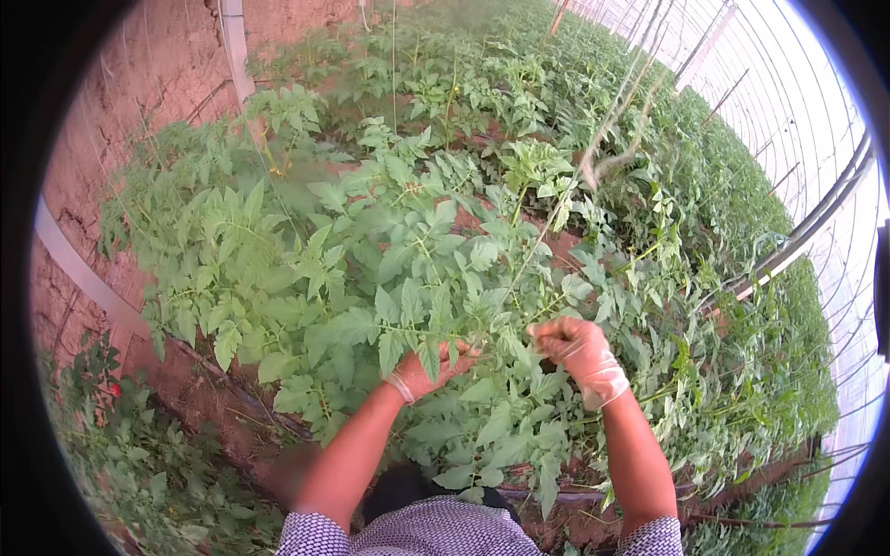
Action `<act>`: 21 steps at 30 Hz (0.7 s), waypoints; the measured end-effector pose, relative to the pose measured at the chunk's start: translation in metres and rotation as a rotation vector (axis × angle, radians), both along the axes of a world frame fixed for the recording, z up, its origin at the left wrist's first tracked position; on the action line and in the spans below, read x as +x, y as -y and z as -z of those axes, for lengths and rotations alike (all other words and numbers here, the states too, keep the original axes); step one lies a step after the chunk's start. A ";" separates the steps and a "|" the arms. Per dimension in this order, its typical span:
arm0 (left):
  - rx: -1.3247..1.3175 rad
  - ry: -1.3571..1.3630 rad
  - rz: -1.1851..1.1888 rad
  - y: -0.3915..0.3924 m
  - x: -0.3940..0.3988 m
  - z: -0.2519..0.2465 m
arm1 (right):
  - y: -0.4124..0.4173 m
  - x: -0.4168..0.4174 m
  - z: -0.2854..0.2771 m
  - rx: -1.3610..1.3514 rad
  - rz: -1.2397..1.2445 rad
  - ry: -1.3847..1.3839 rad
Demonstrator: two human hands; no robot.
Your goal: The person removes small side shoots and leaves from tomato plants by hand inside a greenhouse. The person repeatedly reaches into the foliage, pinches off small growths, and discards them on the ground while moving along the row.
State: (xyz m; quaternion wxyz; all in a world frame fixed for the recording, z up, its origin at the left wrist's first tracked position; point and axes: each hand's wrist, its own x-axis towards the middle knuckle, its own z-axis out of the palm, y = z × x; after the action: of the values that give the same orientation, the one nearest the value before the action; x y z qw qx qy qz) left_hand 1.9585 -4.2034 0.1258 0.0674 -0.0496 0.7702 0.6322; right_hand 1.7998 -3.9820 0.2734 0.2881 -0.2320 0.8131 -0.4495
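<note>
My left hand (438, 365), in a thin clear glove, reaches in among the leaves of a tomato plant (417, 313). Its fingertips are at the upper stem, and leaves partly cover them, so I cannot tell whether they grip it. A little to the right, my right hand (580, 354) wears the same kind of glove. Its fingers are curled with the tips drawn together beside the plant's top; whether something thin is between them is too small to tell. A twine (539, 240) slants down from the upper right to the plant top between my hands.
Dense tomato rows (695, 160) spread ahead and right. An earthen wall (167, 62) with a pale post (235, 48) rises at left. Greenhouse film (786, 83) on curved ribs bounds the right. Bunched strings (612, 132) hang overhead. Bare soil (222, 417) lies at lower left.
</note>
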 end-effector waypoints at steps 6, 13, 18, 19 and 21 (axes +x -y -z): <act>0.126 0.001 -0.197 -0.014 0.026 -0.018 | 0.029 0.027 0.078 -0.456 -0.096 0.744; 0.203 0.065 -0.305 -0.022 0.021 0.013 | 0.029 0.035 0.124 -0.312 -0.124 0.434; -0.098 0.186 -0.258 -0.035 0.017 -0.016 | -0.029 0.028 0.160 -0.672 -0.258 0.795; -0.085 0.140 -0.289 -0.036 0.019 -0.007 | -0.026 0.027 0.159 -0.649 -0.159 0.829; 0.057 0.060 -0.374 -0.038 0.017 0.008 | -0.021 0.026 0.153 -0.600 0.046 0.893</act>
State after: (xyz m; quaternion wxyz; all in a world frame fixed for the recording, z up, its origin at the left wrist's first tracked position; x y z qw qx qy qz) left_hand 1.9759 -4.1650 0.1179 -0.0271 -0.2086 0.7270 0.6536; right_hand 1.8256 -3.9610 0.1205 0.5170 -0.0722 0.4523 -0.7231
